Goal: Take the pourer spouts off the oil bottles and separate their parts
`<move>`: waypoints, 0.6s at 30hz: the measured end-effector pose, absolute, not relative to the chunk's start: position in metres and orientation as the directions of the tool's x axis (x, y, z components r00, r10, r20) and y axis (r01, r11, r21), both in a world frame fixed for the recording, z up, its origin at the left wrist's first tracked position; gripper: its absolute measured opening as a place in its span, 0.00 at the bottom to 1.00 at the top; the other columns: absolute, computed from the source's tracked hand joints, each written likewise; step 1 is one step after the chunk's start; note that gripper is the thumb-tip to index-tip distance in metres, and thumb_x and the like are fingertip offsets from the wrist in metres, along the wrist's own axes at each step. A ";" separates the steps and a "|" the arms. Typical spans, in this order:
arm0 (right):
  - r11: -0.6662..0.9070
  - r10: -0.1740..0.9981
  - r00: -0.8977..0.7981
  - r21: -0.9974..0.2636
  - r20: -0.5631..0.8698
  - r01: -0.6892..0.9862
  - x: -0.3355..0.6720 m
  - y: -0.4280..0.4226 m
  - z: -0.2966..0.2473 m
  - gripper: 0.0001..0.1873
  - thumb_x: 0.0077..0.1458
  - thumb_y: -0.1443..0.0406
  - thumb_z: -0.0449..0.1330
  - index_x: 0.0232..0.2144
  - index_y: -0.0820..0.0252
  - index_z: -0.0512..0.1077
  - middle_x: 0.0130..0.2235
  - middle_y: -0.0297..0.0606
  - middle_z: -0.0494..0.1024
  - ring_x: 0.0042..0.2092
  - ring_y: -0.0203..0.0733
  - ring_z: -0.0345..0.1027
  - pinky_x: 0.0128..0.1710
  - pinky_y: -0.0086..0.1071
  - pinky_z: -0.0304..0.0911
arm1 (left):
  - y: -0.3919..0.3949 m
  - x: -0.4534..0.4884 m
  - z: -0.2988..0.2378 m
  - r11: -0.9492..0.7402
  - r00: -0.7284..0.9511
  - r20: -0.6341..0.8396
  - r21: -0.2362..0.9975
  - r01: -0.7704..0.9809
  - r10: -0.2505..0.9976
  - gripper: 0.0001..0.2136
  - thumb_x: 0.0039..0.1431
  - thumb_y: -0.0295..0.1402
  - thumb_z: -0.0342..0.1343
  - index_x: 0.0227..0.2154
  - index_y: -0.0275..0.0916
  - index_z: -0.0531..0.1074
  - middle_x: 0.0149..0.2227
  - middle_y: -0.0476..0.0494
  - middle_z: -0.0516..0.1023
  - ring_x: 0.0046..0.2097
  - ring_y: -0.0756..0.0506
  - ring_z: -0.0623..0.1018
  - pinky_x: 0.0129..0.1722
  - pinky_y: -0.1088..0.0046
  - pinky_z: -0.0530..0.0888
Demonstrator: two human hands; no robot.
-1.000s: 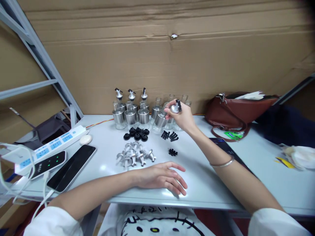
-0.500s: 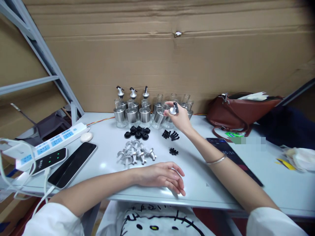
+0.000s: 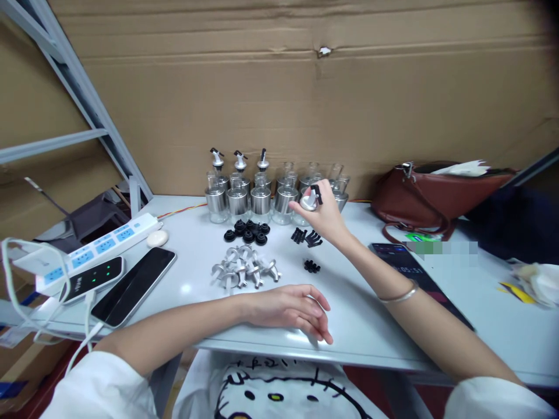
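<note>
My right hand [image 3: 328, 216] is closed around a bottle pourer [image 3: 309, 202] with a silver body and a black flip lid, held up at the row of glass bottles. Just left of those fingers stands an upright bottle [image 3: 286, 202] with a steel band; the hand hides part of the bottles behind it. My left hand [image 3: 290, 309] rests on the table near the front edge, holding nothing, its fingers loosely curved and apart. Loose silver spout pieces [image 3: 242, 269], black stoppers [image 3: 248, 231], black levers [image 3: 306, 237] and small black caps [image 3: 311, 266] lie in separate groups between the hands and bottles.
Three bottles at the back left carry pourers [image 3: 240, 161]. On the left are a power strip [image 3: 105, 244], a power bank [image 3: 94, 280], a phone [image 3: 135, 288] and white cables. A tablet-like screen [image 3: 419, 282] lies under my right forearm, and a brown bag [image 3: 419, 195] sits behind it.
The bottle beside my right hand was tilted and now stands upright. My right hand has drawn slightly away from it, still with the pourer. The left hand stays in place; the view has shifted slightly.
</note>
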State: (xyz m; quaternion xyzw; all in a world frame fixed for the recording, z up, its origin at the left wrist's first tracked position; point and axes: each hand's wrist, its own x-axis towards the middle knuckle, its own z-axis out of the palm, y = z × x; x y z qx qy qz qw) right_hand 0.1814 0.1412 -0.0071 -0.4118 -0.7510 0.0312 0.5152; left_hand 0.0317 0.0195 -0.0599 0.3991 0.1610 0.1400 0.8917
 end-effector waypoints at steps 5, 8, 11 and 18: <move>0.763 0.646 -0.551 -0.449 0.529 0.464 0.175 0.100 0.000 0.19 0.47 0.52 0.64 0.25 0.60 0.65 0.25 0.31 0.61 0.26 0.34 0.54 0.26 0.29 0.54 | 0.022 0.032 -0.063 0.658 0.914 -0.160 0.740 -0.140 0.374 0.19 0.46 0.35 0.65 0.39 0.36 0.65 0.31 0.46 0.75 0.37 0.45 0.78 0.45 0.59 0.64; 0.741 0.665 -0.586 -0.505 0.462 0.443 0.178 0.077 -0.003 0.20 0.44 0.54 0.66 0.32 0.61 0.66 0.24 0.28 0.62 0.25 0.32 0.54 0.25 0.26 0.53 | 0.024 0.031 -0.065 0.669 0.917 -0.149 0.728 -0.152 0.371 0.20 0.46 0.36 0.66 0.40 0.37 0.65 0.32 0.46 0.75 0.37 0.44 0.78 0.45 0.59 0.65; 0.681 0.714 -0.589 -0.569 0.379 0.460 0.182 0.060 -0.009 0.23 0.46 0.58 0.65 0.41 0.61 0.64 0.23 0.24 0.61 0.23 0.30 0.53 0.24 0.25 0.52 | 0.024 0.031 -0.065 0.674 0.912 -0.142 0.719 -0.173 0.385 0.19 0.45 0.37 0.66 0.38 0.37 0.67 0.33 0.48 0.73 0.38 0.44 0.77 0.43 0.60 0.66; 0.594 0.724 -0.654 -0.682 0.221 0.427 0.184 0.051 -0.016 0.17 0.46 0.59 0.64 0.37 0.61 0.67 0.17 0.19 0.53 0.19 0.28 0.47 0.21 0.24 0.48 | 0.024 0.032 -0.063 0.648 0.914 -0.128 0.743 -0.168 0.384 0.19 0.43 0.44 0.66 0.27 0.35 0.68 0.30 0.51 0.65 0.35 0.47 0.74 0.41 0.62 0.66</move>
